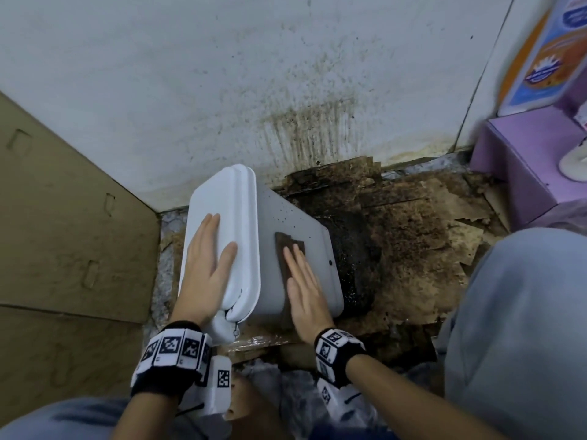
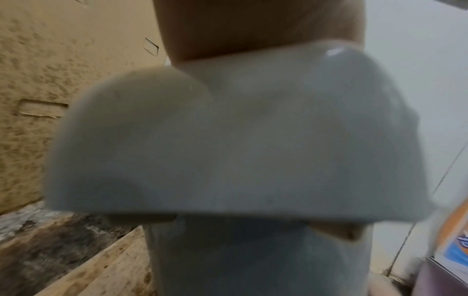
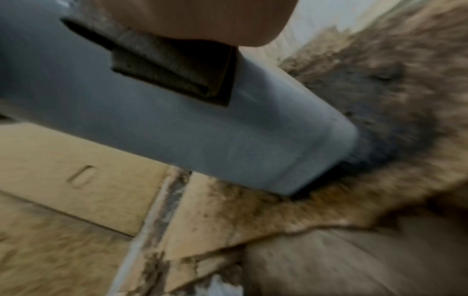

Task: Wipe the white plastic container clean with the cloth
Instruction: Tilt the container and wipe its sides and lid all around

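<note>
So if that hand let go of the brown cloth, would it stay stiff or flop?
Probably flop: the brown cloth lies folded in thin layers, flat against the white plastic container. It would likely slide down, since only the right hand presses it onto that tilted, smooth side.

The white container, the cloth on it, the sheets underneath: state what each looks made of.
White container: smooth moulded plastic, slightly glossy, with rounded corners. Cloth: dark brown woven fabric, matte and folded in layers. Sheets underneath: likely cardboard, tan, torn-edged, heavily stained dark.

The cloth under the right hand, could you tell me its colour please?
Dark brown; the folded cloth shows best in the right wrist view.
</note>
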`<state>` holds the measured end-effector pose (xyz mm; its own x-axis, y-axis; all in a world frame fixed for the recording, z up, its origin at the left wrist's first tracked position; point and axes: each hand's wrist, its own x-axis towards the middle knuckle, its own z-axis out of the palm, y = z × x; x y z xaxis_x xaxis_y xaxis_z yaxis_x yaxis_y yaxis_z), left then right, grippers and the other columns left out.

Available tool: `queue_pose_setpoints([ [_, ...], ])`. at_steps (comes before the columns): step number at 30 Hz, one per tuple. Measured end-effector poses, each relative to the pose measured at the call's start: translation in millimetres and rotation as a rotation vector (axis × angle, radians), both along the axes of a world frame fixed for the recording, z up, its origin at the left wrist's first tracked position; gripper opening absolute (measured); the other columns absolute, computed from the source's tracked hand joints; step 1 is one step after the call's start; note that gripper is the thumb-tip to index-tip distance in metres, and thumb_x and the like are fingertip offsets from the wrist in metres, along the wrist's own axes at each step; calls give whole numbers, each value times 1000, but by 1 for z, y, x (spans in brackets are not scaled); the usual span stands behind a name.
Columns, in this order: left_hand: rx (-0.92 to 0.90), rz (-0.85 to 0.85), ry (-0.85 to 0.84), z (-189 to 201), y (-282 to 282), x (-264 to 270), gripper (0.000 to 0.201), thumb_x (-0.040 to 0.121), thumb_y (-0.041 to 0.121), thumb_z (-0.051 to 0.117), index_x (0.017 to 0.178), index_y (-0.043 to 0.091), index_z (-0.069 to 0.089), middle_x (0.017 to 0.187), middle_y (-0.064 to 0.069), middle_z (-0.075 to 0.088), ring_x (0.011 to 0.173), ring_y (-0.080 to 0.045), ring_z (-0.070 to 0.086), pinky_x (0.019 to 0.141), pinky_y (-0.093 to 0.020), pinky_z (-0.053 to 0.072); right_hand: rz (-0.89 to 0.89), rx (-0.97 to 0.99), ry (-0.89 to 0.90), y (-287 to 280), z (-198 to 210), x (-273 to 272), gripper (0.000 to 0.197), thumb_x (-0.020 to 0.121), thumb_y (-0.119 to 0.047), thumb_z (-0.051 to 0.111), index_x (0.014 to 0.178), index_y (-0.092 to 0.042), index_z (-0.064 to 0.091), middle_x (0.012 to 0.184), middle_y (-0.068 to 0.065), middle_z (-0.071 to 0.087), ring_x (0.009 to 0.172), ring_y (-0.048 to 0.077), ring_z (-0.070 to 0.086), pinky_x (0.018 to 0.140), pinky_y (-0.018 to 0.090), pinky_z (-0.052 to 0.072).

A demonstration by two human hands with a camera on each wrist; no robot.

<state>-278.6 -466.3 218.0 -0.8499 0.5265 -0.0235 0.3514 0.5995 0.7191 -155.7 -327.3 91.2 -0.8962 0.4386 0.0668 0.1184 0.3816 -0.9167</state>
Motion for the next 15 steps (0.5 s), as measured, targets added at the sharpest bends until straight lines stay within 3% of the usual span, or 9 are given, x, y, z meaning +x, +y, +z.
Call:
queue_pose_setpoints([
  [3, 15, 10, -25, 1, -2, 0, 60, 107, 52, 39, 162, 41, 17, 169, 23, 11, 155, 6, 6, 127, -33, 7, -111, -131, -136, 10, -46, 12, 52, 105, -45, 11, 156, -44, 7, 169, -12, 3, 154, 1, -2, 128, 38, 7],
  [5, 16, 16, -23, 1, -2, -1, 62, 106, 54, 39, 162, 39, 18, 169, 23, 12, 155, 6, 7, 127, -33, 8, -195, -256, -236, 13, -61, 14, 50, 107, -38, 14, 157, -38, 7, 170, -2, 1, 155, 7, -5, 127, 35, -2],
  [7, 14, 16, -22, 1, -1, 0, 63, 104, 55, 39, 162, 39, 19, 169, 23, 13, 154, 7, 7, 126, -31, 8, -252, -357, -292, 14, -58, 14, 50, 111, -25, 21, 160, -30, 12, 170, 4, 1, 156, 14, -3, 121, 23, -6],
  [11, 10, 22, -22, 3, -1, 1, 62, 106, 51, 39, 163, 37, 19, 169, 22, 13, 154, 7, 7, 125, -29, 8, -303, -410, -327, 12, -44, 5, 51, 111, -19, 23, 161, -21, 13, 169, 6, 3, 156, 22, -2, 123, 29, -4],
  [15, 2, 16, -16, 2, -1, 0, 62, 106, 53, 38, 163, 37, 18, 169, 22, 13, 155, 6, 7, 125, -29, 8, -322, -402, -278, -5, -26, -5, 49, 110, -19, 24, 158, -30, 14, 169, 5, 4, 156, 19, -1, 125, 32, -6],
])
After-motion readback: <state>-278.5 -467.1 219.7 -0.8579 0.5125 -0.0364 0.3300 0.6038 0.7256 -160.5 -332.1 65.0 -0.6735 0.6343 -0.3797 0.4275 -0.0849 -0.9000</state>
